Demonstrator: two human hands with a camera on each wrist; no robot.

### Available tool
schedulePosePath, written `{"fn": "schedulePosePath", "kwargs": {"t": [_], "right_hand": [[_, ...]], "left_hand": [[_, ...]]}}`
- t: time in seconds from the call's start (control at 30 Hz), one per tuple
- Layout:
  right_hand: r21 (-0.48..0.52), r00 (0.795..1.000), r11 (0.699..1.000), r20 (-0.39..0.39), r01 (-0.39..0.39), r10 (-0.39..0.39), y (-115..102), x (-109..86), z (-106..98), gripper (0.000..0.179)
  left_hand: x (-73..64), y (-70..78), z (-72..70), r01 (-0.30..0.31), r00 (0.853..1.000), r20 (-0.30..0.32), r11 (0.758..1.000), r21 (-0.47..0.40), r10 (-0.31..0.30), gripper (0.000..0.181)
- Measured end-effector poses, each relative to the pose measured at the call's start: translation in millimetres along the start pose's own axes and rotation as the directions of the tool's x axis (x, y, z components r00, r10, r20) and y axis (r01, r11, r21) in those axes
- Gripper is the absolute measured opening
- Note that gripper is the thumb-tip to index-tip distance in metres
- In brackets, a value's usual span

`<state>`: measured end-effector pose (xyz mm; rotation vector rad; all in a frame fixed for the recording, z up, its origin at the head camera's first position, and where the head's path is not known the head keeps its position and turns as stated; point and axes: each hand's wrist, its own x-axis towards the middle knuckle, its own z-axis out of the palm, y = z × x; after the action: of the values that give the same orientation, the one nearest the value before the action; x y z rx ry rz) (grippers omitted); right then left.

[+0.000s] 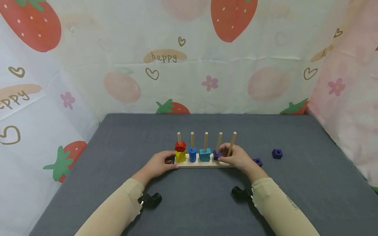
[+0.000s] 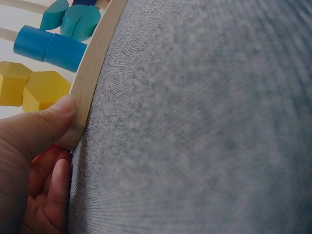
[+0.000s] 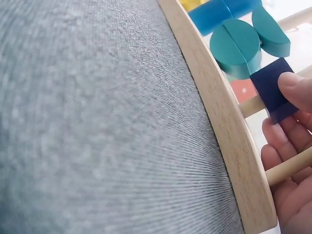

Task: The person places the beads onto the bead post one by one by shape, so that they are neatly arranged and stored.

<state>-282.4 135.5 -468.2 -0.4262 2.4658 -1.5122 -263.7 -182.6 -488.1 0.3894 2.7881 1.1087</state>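
A wooden stacking base (image 1: 195, 166) with several upright pegs sits on the grey table. My left hand (image 1: 160, 163) grips its left end, thumb on the front edge. At the fourth peg, my right hand (image 1: 237, 158) pinches a purple square block (image 3: 267, 84). The peg runs through this block, and bare peg shows between it and the base in the right wrist view. From the left, the pegs carry a red piece (image 1: 180, 147) above yellow pieces (image 1: 180, 156), blue cylinders (image 1: 192, 155), and teal pieces (image 1: 205, 155). The rightmost peg (image 1: 232, 141) is bare.
Two loose purple blocks lie to the right: one (image 1: 277, 153) farther out, another (image 1: 258, 162) partly hidden behind the right wrist. A printed cloth (image 1: 224, 95) hangs behind the grey table (image 1: 189, 203) and along its sides.
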Motion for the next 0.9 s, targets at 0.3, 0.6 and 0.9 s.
{"fn": "schedulePosePath", "kwargs": {"t": [0.3,0.6,0.9], "right_hand": [[0.019,1.000,1.000,0.011,-0.002,0.001,1.8,-0.2,0.2,0.027],[0.048,1.000,0.999,0.002,0.004,-0.004,-0.3,-5.3,-11.5,0.029],[0.012,0.997,0.997,-0.015,0.073,-0.073,3.8,-19.5,-38.7,0.036]], "left_hand": [[0.6,-0.6,0.3,-0.013,1.000,-0.003,1.000,-0.008,0.013,0.050],[-0.5,-0.1,-0.1,-0.007,1.000,0.001,1.000,-0.011,0.007,0.050],[0.1,-1.0,0.1,-0.023,1.000,-0.002,1.000,-0.010,0.023,0.050]]}}
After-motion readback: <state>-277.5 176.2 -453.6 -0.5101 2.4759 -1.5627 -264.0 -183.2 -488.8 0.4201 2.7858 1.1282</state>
